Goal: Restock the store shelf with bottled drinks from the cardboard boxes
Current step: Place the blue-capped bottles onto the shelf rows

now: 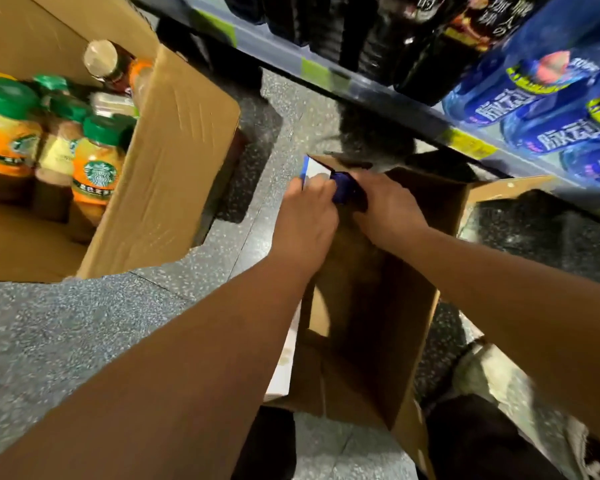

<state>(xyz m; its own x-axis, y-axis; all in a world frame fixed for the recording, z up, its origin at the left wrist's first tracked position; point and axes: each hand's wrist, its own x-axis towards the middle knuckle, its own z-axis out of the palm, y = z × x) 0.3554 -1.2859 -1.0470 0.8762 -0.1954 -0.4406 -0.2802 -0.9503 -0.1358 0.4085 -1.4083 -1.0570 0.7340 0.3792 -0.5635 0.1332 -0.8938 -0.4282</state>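
Head camera looks down at my two hands over the open cardboard box (378, 299) on the floor. This box lies long from me toward the shelf (326, 76), and its inside looks dark. My left hand (309, 216) and right hand (385, 202) are both closed on a blue flap (343, 188) at its far end. At left a second box (174, 161) holds green-capped bottles (97, 168). Blue bottles (534, 98) lie on the shelf.
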